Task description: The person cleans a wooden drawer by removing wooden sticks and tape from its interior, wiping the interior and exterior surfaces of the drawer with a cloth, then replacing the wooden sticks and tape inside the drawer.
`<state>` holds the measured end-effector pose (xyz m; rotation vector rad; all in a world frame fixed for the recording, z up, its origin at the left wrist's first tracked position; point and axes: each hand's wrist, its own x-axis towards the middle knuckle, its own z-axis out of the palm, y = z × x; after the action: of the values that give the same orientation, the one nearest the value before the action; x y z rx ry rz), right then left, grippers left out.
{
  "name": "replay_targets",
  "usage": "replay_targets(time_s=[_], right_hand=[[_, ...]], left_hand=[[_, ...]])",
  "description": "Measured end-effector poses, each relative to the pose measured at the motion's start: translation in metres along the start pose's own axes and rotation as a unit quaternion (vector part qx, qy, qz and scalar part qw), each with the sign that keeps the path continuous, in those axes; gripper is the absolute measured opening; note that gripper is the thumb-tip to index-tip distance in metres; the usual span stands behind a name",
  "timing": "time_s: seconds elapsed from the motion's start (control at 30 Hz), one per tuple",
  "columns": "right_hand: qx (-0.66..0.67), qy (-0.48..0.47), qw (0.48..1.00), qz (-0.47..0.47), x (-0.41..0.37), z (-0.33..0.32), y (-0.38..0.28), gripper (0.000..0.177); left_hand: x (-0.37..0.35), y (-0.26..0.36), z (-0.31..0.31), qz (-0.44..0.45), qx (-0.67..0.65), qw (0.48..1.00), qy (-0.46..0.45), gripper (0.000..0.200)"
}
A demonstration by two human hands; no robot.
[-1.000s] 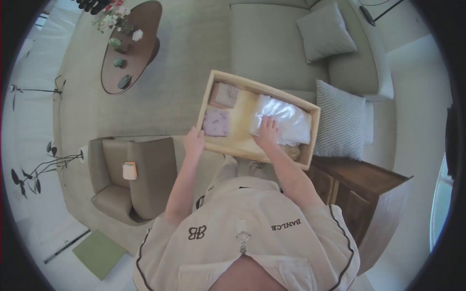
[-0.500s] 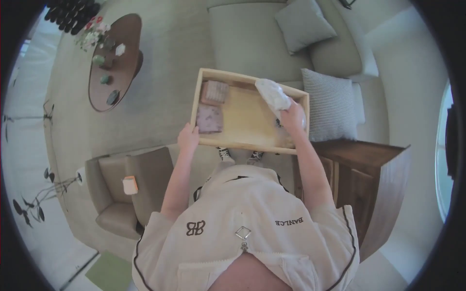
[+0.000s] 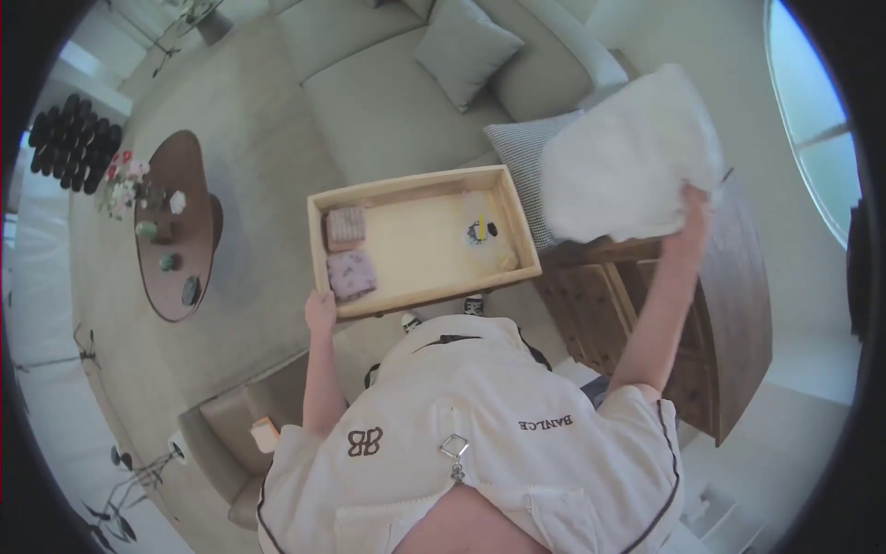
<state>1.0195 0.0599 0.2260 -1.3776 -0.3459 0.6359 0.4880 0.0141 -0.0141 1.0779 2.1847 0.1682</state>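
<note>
My left hand (image 3: 320, 311) grips the near left corner of a shallow wooden box (image 3: 415, 300) held out in front of me. Inside, along the left wall, lie a striped pinkish-brown folded cloth (image 3: 346, 226) and a lilac patterned folded cloth (image 3: 352, 274). Toward the right end are small yellow and black items (image 3: 480, 233) with what seems to be clear packaging; their kind is too small to make out. Off to the right, my right hand (image 3: 694, 208) clutches the edge of a large white cloth (image 3: 628, 157), spread out and slightly blurred. It covers part of a striped cushion (image 3: 526, 152).
A brown wooden cabinet (image 3: 738, 305) stands at the right, just below the white cloth. Beyond the box is a grey-green sofa (image 3: 369, 102) with a grey cushion (image 3: 468, 51). An oval coffee table (image 3: 171, 295) with ornaments is at the left, and an armchair (image 3: 217, 439) nearer me.
My right hand has lifted the bunched white cloth out of the box and swung it right, where it has opened out wide. The view has turned, and the box appears lower and further left.
</note>
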Motion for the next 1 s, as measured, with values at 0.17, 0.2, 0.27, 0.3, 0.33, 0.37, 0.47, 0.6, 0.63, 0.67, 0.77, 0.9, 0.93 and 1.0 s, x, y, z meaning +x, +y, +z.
replay_targets(time_s=[0.17,0.2,0.27,0.3,0.33,0.37,0.47,0.6,0.63,0.67,0.77,0.9,0.93,1.0], right_hand=[[0.016,0.255,0.918,-0.303,0.008,-0.061,-0.104,0.039],[0.010,0.277,0.900,-0.336,0.015,-0.074,-0.118,0.040],[-0.135,0.327,0.835,-0.423,0.038,-0.108,-0.138,0.027],[-0.171,0.341,0.812,-0.442,0.050,-0.126,-0.145,0.024],[-0.275,0.328,0.779,-0.458,0.069,-0.143,-0.147,0.027],[-0.376,0.310,0.737,-0.469,0.087,-0.161,-0.149,0.031],[-0.609,0.231,0.662,-0.371,0.124,-0.215,-0.122,0.046],[-0.750,0.040,0.649,-0.119,0.097,-0.192,-0.069,0.055],[-0.752,0.016,0.654,-0.079,0.092,-0.185,-0.067,0.052],[-0.753,-0.008,0.656,-0.038,0.088,-0.178,-0.065,0.050],[-0.782,-0.018,0.621,0.040,0.068,-0.150,-0.080,0.054],[-0.679,-0.060,0.708,-0.187,0.030,-0.077,-0.048,0.042],[-0.639,-0.103,0.728,-0.228,0.025,-0.055,-0.018,0.036],[-0.569,-0.170,0.752,-0.285,0.011,-0.015,0.039,0.027]], left_hand=[[0.011,-0.016,0.016,0.008,0.030,0.999,0.030,0.041],[0.011,-0.015,0.015,0.008,0.037,0.999,0.031,0.042],[0.013,-0.011,0.013,-0.014,0.015,0.999,0.033,0.038],[0.013,-0.006,0.011,-0.017,0.010,0.999,0.031,0.037],[0.006,-0.001,0.009,-0.027,0.010,0.999,0.035,0.036],[-0.001,0.003,0.007,-0.037,0.009,0.999,0.039,0.035],[0.000,0.002,0.012,-0.033,0.012,0.998,0.053,0.035],[0.011,-0.015,0.017,-0.014,-0.006,0.998,0.062,0.039],[0.010,-0.014,0.015,-0.010,-0.012,0.998,0.059,0.039],[0.009,-0.013,0.014,-0.007,-0.018,0.998,0.057,0.039],[0.005,-0.010,0.015,-0.013,-0.006,0.999,0.046,0.041],[0.014,-0.023,0.018,-0.030,0.006,0.999,0.024,0.051],[0.013,-0.021,0.015,-0.039,0.008,0.999,0.015,0.052],[0.009,-0.017,0.010,-0.059,0.009,0.998,0.004,0.054]])
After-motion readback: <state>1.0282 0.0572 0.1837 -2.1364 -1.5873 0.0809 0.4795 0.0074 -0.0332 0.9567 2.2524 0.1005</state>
